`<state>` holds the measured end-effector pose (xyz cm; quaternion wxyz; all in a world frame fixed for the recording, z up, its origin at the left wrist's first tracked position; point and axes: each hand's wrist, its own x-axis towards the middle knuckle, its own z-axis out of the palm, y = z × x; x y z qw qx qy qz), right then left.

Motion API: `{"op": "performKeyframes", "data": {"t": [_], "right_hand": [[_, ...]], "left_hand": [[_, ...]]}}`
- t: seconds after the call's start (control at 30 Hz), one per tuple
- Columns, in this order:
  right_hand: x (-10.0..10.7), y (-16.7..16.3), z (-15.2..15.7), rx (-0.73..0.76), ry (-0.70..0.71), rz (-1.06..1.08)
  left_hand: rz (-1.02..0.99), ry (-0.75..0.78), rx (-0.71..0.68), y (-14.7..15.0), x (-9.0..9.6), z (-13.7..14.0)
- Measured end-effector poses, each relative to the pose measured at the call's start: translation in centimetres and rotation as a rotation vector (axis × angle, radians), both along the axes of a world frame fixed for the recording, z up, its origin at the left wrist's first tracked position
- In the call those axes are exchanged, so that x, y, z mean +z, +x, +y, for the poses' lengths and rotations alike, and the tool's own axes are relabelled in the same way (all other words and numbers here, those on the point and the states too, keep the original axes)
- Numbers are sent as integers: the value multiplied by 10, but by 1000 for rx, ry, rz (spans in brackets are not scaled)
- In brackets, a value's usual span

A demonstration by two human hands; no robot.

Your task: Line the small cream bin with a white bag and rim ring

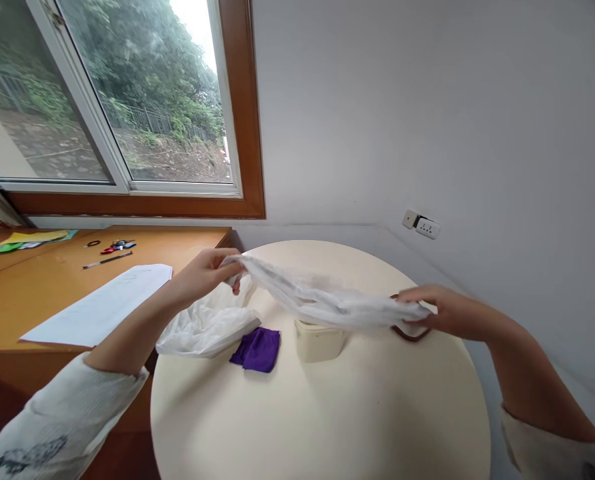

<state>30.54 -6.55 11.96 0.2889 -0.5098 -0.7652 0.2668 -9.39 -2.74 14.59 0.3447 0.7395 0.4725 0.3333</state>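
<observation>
A white, see-through plastic bag point(322, 303) is stretched sideways in the air between my two hands, bunched into a long strip. My left hand point(217, 268) pinches its left end, and my right hand point(430, 307) grips the right end, slightly lower. Below the strip stands a small cream container point(320, 343), its top partly hidden by the plastic. Left of the container lies a folded purple cloth point(258, 349). Another crumpled white plastic bag point(202, 330) rests beside the cloth, under my left forearm. Behind my right hand, a brown ring-shaped thing point(411, 337) is partly covered.
Everything stands on a round cream table point(377, 413). To the left is a wooden desk point(187, 243) with paper sheets point(102, 303), a pen point(107, 260), keys point(119, 247) and coloured papers point(32, 239). A wall with a socket point(427, 227) rises behind the table.
</observation>
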Motion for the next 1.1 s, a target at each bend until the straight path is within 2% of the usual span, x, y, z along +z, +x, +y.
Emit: {"op": "performKeyframes", "data": {"t": [0.07, 0.17, 0.23, 0.37, 0.47, 0.6, 0.67, 0.73, 0.8, 0.83, 0.87, 0.93, 0.97, 1.03, 1.1], "right_hand": [[14, -13, 7, 139, -30, 57], [26, -36, 19, 142, 74, 234], [29, -54, 28, 160, 117, 291], [30, -92, 46, 295, 147, 270], [28, -115, 59, 354, 140, 281], [20, -129, 73, 263, 3, 336], [16, -129, 78, 192, -27, 378], [13, -127, 81, 131, -15, 444], [13, -125, 83, 93, 0, 512], [13, -124, 84, 83, 8, 544], [13, -124, 86, 80, 20, 571], [16, -124, 87, 82, 48, 614], [18, -125, 88, 80, 64, 631], [23, -128, 90, 64, 99, 665], [30, -131, 94, 31, 140, 722]], "left_hand": [[-170, 35, 35, 10, 1, 8], [-384, 46, 28, 30, 5, 20], [-438, 45, 17, 46, 7, 26], [-415, 53, -26, 77, 12, 30], [-319, 100, -67, 94, 17, 27], [-140, 248, -96, 100, 26, 15], [-119, 346, -73, 96, 25, 6], [-159, 508, 50, 90, 14, -6], [-168, 714, 250, 84, -8, -19], [-117, 779, 285, 82, -23, -25], [-20, 797, 231, 81, -38, -30], [222, 734, 24, 80, -69, -38], [308, 699, -34, 81, -82, -41], [414, 624, -101, 82, -101, -42], [456, 584, -101, 84, -110, -41]]}}
